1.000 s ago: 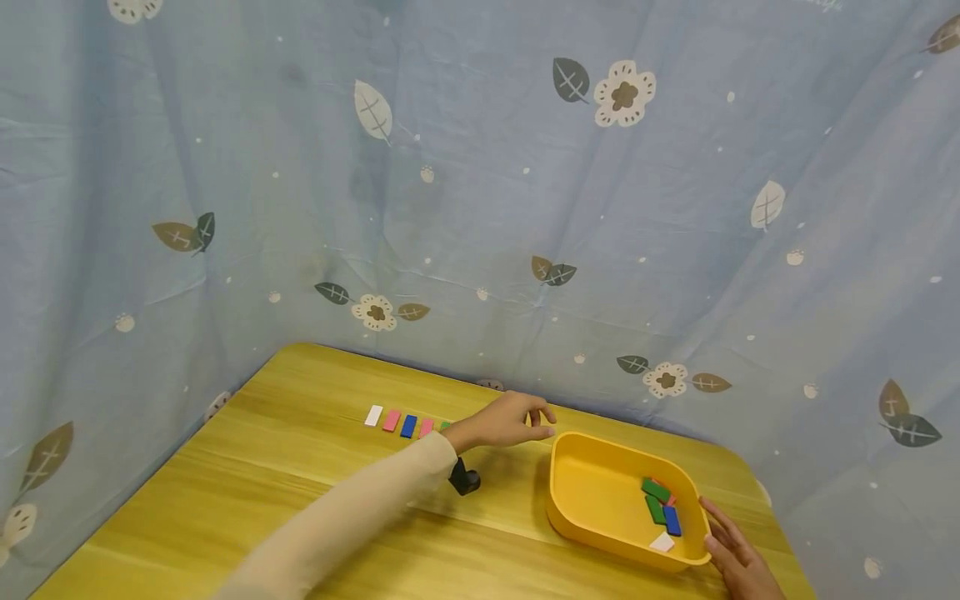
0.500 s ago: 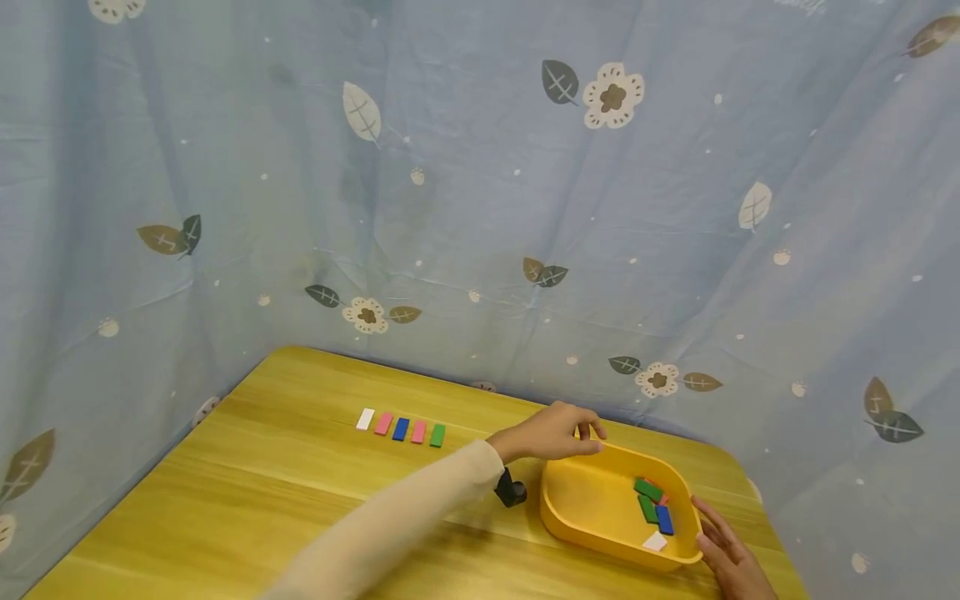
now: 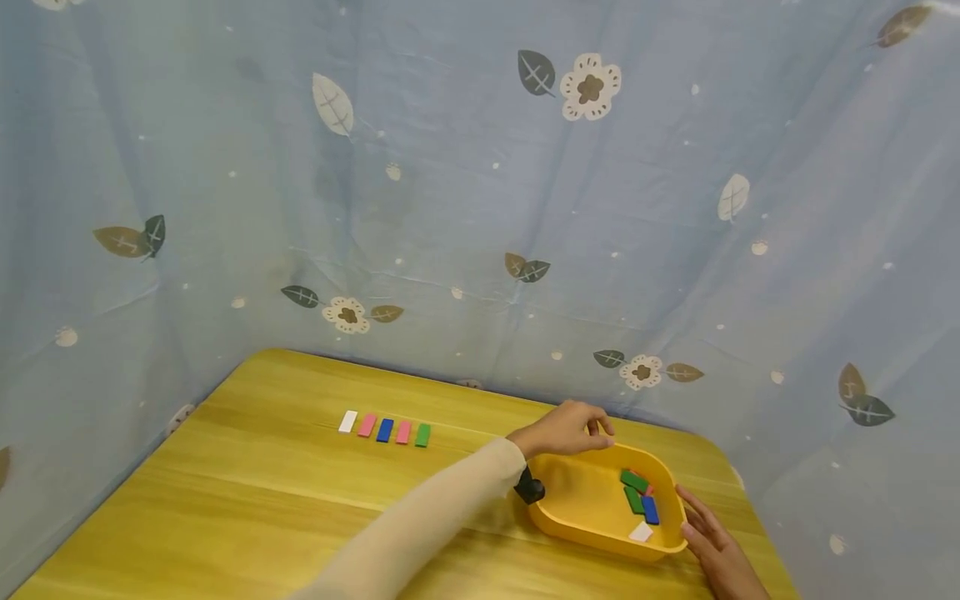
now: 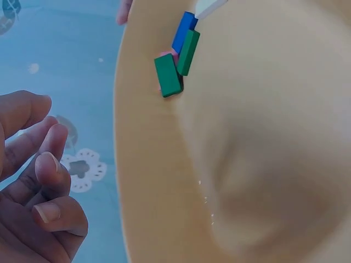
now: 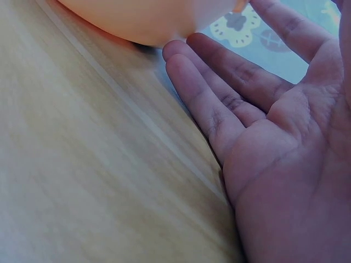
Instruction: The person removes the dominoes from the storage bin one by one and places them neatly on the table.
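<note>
My left hand (image 3: 566, 429) hovers over the far left rim of a yellow plastic bin (image 3: 585, 537). Its fingers (image 4: 55, 170) are loosely bent, and I see nothing between them. Straight fingers of my right hand (image 3: 720, 546) touch the outside of the bin's right end. Inside the bin, near that end, lie two green blocks (image 4: 168, 75), a blue block (image 3: 650, 510), a white block (image 3: 641, 532) and a partly covered pink piece (image 3: 649, 491). Left of the bin, a row on the table runs white block (image 3: 347, 422), pink block (image 3: 367, 425), blue block (image 3: 385, 430), pink block (image 3: 403, 432), green block (image 3: 423, 435).
The wood-grain table (image 3: 300, 500) carries the row and the bin. A blue flowered curtain (image 3: 450, 208) hangs behind the table's far edge. A black device (image 3: 529, 487) sits at my left wrist, close to the bin's left end.
My left hand has moved right, from over the table beside the bin to above its far left rim. The right hand stays at the bin's right end. The view has shifted slightly.
</note>
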Demonstrator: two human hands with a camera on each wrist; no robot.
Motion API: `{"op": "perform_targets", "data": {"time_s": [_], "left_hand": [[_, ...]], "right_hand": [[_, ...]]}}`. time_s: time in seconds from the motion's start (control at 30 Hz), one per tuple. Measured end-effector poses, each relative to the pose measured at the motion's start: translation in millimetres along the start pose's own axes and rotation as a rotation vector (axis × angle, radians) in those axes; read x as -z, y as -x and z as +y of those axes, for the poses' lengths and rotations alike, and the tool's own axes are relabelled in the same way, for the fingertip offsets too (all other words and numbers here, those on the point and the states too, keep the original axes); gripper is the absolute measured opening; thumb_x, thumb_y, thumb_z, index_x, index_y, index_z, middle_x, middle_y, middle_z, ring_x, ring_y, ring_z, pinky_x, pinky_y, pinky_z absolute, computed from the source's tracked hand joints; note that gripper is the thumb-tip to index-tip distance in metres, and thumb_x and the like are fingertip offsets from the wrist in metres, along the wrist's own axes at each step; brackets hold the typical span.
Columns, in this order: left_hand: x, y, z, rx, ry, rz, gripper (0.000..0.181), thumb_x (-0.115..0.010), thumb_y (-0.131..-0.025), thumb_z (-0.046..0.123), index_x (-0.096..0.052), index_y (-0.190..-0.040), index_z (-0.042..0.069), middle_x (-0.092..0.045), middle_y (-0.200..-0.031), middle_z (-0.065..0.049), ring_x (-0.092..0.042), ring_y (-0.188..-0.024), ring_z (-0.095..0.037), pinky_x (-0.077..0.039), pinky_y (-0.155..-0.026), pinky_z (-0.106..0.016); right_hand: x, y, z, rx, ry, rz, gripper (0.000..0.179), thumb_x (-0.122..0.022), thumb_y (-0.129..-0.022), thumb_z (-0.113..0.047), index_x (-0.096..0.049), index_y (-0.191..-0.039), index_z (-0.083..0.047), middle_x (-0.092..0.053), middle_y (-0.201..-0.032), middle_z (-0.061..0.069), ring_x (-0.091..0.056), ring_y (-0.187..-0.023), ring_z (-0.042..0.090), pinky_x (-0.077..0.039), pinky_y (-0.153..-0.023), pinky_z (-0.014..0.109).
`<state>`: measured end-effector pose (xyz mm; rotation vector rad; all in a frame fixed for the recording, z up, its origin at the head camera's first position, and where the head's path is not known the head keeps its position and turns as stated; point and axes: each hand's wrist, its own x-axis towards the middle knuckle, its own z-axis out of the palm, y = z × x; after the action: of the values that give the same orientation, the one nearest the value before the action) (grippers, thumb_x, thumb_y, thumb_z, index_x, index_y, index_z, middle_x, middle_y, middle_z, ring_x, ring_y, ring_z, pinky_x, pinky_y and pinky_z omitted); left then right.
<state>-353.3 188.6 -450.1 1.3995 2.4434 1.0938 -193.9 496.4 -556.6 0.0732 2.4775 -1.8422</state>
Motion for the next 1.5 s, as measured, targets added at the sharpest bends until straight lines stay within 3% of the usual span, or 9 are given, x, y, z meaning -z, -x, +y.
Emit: {"op": "perform_targets", "data": {"time_s": [0.13,0.4,0.5,0.73,0.97,1.1,1.2,1.4,1.5], "left_hand": [[-7.5,-7.5,-4.4,0.031,0.039,0.002,0.021,-0.066,-0.103,0.028,-0.075,-0.115,0.013,-0.07,-0.097,0.007,-0.06,-0.081,0.0,-0.049,-0.073,-0.016],[-23.9,-18.1,-13.5,0.072,0.031,-0.009,0.016,-0.069,-0.101,0.027,-0.075,-0.11,0.015,-0.072,-0.098,0.006,-0.063,-0.082,0.0,-0.05,-0.075,-0.016],[-28.1,-19.9,-14.7,0.077,0.041,-0.012,0.015,-0.069,-0.101,0.025,-0.074,-0.11,0.015,-0.071,-0.098,0.006,-0.062,-0.082,0.0,-0.05,-0.076,-0.017],[-32.8,-23.7,-15.8,0.09,0.056,-0.018,0.014,-0.071,-0.1,0.022,-0.075,-0.11,0.014,-0.07,-0.097,0.006,-0.06,-0.082,-0.001,-0.05,-0.076,-0.018],[-37.7,-29.9,-14.2,0.057,-0.033,-0.059,0.017,-0.072,-0.099,0.022,-0.075,-0.113,0.013,-0.069,-0.092,0.007,-0.059,-0.079,-0.001,-0.049,-0.072,-0.017],[-41.9,-32.5,-12.3,0.033,-0.094,-0.101,0.017,-0.072,-0.099,0.023,-0.076,-0.113,0.013,-0.071,-0.094,0.007,-0.061,-0.08,-0.001,-0.049,-0.071,-0.016],[-47.0,-34.4,-11.9,0.033,-0.133,-0.127,0.018,-0.072,-0.099,0.025,-0.076,-0.113,0.014,-0.072,-0.095,0.007,-0.062,-0.081,0.0,-0.049,-0.071,-0.016],[-61.1,-37.5,-16.7,0.071,-0.145,-0.165,0.027,-0.076,-0.096,0.025,-0.073,-0.121,0.014,-0.07,-0.093,0.008,-0.061,-0.076,0.0,-0.049,-0.068,-0.016],[-67.5,-38.2,-18.4,0.088,-0.126,-0.184,0.031,-0.078,-0.095,0.023,-0.072,-0.123,0.013,-0.07,-0.088,0.008,-0.06,-0.071,-0.001,-0.049,-0.063,-0.016]], "right_hand": [[-1,-0.7,0,-0.001,0.007,0.009,0.059,-0.047,-0.112,-0.028,-0.024,-0.165,-0.016,-0.043,-0.139,-0.023,-0.048,-0.117,-0.017,-0.05,-0.09,0.019],[-5,-4.2,-1,-0.047,-0.015,0.022,0.06,-0.047,-0.112,-0.034,-0.022,-0.165,-0.021,-0.021,-0.163,0.017,-0.046,-0.114,-0.019,-0.049,-0.089,0.019],[-6,-4.0,-1,-0.066,-0.007,0.042,0.061,-0.048,-0.111,-0.035,-0.022,-0.165,-0.022,-0.019,-0.165,0.017,-0.046,-0.12,-0.012,-0.048,-0.089,0.018],[-7,-5.8,-2,-0.09,-0.014,0.056,0.063,-0.05,-0.11,-0.039,-0.022,-0.165,-0.023,-0.017,-0.167,0.017,-0.023,-0.149,0.039,-0.046,-0.097,0.029],[-7,-6.2,-1,-0.092,-0.052,0.057,0.062,-0.05,-0.11,-0.036,-0.023,-0.165,-0.022,-0.016,-0.167,0.015,-0.019,-0.15,0.04,-0.044,-0.094,0.023],[-7,-5.5,-2,-0.084,-0.048,0.048,0.063,-0.05,-0.11,-0.036,-0.022,-0.165,-0.022,-0.014,-0.167,0.018,-0.017,-0.15,0.043,-0.04,-0.106,0.041],[-7,-5.4,-2,-0.074,-0.042,0.052,0.062,-0.05,-0.11,-0.035,-0.023,-0.165,-0.022,-0.018,-0.166,0.021,-0.026,-0.148,0.037,-0.039,-0.108,0.046],[-5,-7.3,1,-0.062,-0.067,0.07,0.061,-0.053,-0.109,-0.032,-0.028,-0.164,-0.023,-0.027,-0.163,0.018,-0.049,-0.123,-0.007,-0.046,-0.093,0.019],[-4,-8.0,4,-0.052,-0.086,0.071,0.06,-0.053,-0.11,-0.03,-0.028,-0.164,-0.022,-0.028,-0.162,0.019,-0.051,-0.119,-0.01,-0.047,-0.093,0.018]]}}
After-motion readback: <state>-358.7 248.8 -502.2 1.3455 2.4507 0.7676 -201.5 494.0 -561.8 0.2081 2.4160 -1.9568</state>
